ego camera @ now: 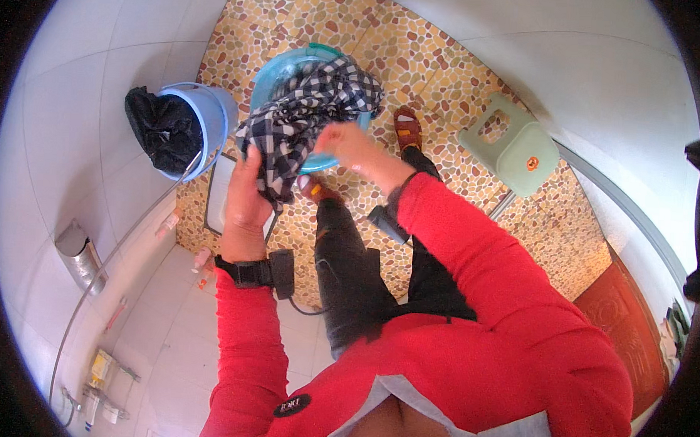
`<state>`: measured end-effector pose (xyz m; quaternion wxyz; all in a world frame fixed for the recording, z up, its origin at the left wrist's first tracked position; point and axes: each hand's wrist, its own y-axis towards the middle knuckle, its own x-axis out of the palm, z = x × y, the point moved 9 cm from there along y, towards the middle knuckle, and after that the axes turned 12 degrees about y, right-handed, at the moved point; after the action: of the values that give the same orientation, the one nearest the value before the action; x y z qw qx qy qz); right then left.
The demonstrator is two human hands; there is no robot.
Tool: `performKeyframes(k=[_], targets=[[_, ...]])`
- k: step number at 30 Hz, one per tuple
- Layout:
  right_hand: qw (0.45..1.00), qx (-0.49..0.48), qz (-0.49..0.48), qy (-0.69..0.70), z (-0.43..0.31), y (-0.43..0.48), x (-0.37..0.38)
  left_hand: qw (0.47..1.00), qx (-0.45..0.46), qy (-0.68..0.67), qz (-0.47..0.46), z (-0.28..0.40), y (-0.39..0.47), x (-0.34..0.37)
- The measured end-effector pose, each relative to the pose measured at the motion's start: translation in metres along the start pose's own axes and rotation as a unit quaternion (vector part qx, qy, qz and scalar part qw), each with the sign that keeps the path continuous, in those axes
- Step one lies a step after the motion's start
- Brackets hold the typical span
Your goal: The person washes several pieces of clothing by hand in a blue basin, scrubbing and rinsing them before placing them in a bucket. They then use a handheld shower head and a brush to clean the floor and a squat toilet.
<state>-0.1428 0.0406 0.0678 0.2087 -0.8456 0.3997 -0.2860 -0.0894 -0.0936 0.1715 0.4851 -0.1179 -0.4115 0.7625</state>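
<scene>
A black-and-white checked garment [325, 96] lies bunched over a blue plastic basin [266, 76] on the floor. Part of the cloth hangs over the basin's near side. My left hand [247, 194] grips this nearer end, thumb uppermost. Blurred by motion, my right hand [352, 146] is over the basin's near right edge, beside the cloth. Its fingers are curled, and whether they pinch any fabric is unclear. Inside the basin, the bottom is mostly hidden by the garment.
Left of the basin stands a light-blue bucket [217, 118] with black cloth [165, 128] over its rim. A thin hose [133, 231] runs along the left wall to it. A pale green plastic stool [506, 146] stands right, near a reddish-brown mat or panel [621, 329].
</scene>
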Motion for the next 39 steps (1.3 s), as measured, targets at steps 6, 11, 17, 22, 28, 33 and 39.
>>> performKeyframes(k=[6, 11, 17, 22, 28, 33, 39], targets=[[0.923, -0.236, -0.097, -0.287, 0.008, 0.029, 0.076, 0.960, -0.039, 0.261, -0.091, -0.041, -0.037, 0.022], [0.782, -0.385, 0.071, -0.484, -0.017, 0.026, 0.076, 0.827, 0.112, 0.547, 0.072, -0.039, -0.033, -0.046], [0.989, -0.107, -0.030, -0.101, 0.062, 0.033, 0.096, 0.787, 0.236, 0.550, 0.149, -0.023, -0.001, -0.061], [0.969, -0.164, -0.030, -0.184, 0.063, 0.037, 0.078, 0.972, 0.178, 0.153, 0.031, -0.036, 0.009, -0.035], [0.965, -0.172, -0.028, -0.197, 0.020, 0.065, 0.073, 0.997, -0.056, -0.059, 0.016, -0.101, 0.016, -0.060], [0.988, -0.112, -0.034, -0.099, 0.030, 0.064, 0.070, 0.954, 0.029, 0.292, -0.062, -0.106, 0.030, -0.056], [0.979, 0.044, -0.081, 0.182, 0.081, 0.040, 0.074, 0.817, 0.201, 0.483, 0.243, -0.050, 0.037, -0.089]])
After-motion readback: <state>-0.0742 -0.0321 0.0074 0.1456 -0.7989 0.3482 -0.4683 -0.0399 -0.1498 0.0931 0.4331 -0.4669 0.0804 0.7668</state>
